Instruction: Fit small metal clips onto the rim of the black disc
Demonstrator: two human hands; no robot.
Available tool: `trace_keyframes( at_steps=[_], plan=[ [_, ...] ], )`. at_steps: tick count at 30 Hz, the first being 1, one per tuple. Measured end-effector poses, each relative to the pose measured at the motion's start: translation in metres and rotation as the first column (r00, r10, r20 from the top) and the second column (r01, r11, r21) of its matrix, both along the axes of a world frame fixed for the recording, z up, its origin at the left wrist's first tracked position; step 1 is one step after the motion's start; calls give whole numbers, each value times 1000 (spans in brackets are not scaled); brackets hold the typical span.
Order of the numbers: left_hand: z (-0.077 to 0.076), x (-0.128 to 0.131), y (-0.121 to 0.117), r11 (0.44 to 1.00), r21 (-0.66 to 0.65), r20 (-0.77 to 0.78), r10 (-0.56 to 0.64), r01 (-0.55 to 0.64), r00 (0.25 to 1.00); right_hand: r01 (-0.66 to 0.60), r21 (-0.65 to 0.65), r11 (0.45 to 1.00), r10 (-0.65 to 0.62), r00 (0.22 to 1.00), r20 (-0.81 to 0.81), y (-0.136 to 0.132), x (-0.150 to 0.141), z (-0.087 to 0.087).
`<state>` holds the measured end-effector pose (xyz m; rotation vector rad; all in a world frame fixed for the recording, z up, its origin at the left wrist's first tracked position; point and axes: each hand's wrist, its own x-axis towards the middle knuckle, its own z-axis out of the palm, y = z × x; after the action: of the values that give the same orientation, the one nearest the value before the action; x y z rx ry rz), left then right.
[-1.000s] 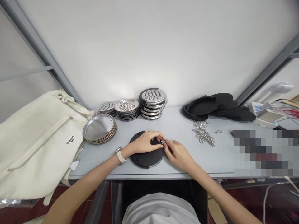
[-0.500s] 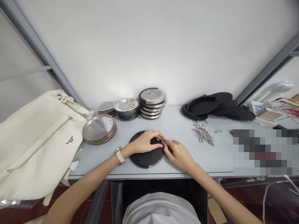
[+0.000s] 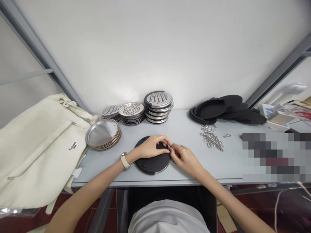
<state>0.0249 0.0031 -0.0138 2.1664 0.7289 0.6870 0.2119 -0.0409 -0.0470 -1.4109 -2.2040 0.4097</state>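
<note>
disc (image 3: 155,163) near table edge (image 3: 160,183), room behind, left hand (image 3: 152,147) half-curled, hold unclear, right hand (image 3: 186,159) pinching clip (image 3: 169,147)

You have one round black disc (image 3: 155,165), one pile of round black pieces (image 3: 230,108), three stacks of perforated silver metal plates (image 3: 132,110), one smooth-topped silver plate stack (image 3: 103,132), one lone silver clip (image 3: 226,136), and one uncountable clip heap (image 3: 212,139).

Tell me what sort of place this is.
Probably a small workshop bench: stacks of perforated metal discs, a pile of small metal clips and overlapping black round pieces share one grey table.
</note>
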Motion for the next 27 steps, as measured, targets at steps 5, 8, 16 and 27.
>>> trace_keyframes(
  at_steps=[5,8,16,27],
  plan=[
    [0,0,0,1000,-22,-1,-3,3,1000,4,-18,1000,-4,1000,-24,0,-1,0],
    [0,0,0,1000,-29,-2,-9,9,1000,4,-25,1000,-5,999,-42,0,0,0],
    [0,1,0,998,-34,-19,-51,50,999,0,-35,999,-4,992,-130,0,0,-2],
    [3,1,-2,995,-79,-3,-54,53,999,11,-104,995,-31,981,-192,0,5,-4]
  ],
)
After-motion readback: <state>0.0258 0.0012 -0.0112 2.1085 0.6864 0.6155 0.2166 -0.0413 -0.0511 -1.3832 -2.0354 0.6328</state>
